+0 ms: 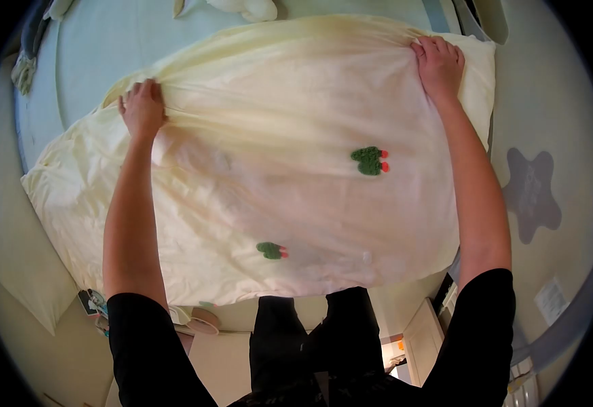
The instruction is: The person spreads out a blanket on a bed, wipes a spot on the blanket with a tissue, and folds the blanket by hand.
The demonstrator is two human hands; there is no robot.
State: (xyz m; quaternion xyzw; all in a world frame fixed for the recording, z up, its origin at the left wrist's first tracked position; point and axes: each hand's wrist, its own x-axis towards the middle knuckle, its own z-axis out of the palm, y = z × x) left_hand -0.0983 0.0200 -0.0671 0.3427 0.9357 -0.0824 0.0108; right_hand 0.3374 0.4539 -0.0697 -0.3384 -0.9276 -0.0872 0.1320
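Note:
A pale cream duvet cover (pixel 296 108) spreads across the bed in front of me, with wrinkles running between my hands. Two fuzzy green patches with red tips sit on it, one green patch (pixel 367 161) right of the middle and a smaller patch (pixel 270 251) lower down. My left hand (pixel 143 110) is closed on the cover near its far left edge, gathering folds. At the far right edge, my right hand (pixel 440 68) has its fingers bent over the fabric and pinches it. Whatever lies beneath the cover is hidden.
A light blue bed sheet (pixel 126 51) shows beyond the cover. White plush-looking thing (pixel 245 8) lies at the top edge. A pale pillow (pixel 18 271) is at left. To the right, a grey star-shaped patch (pixel 532 193) marks a pale surface.

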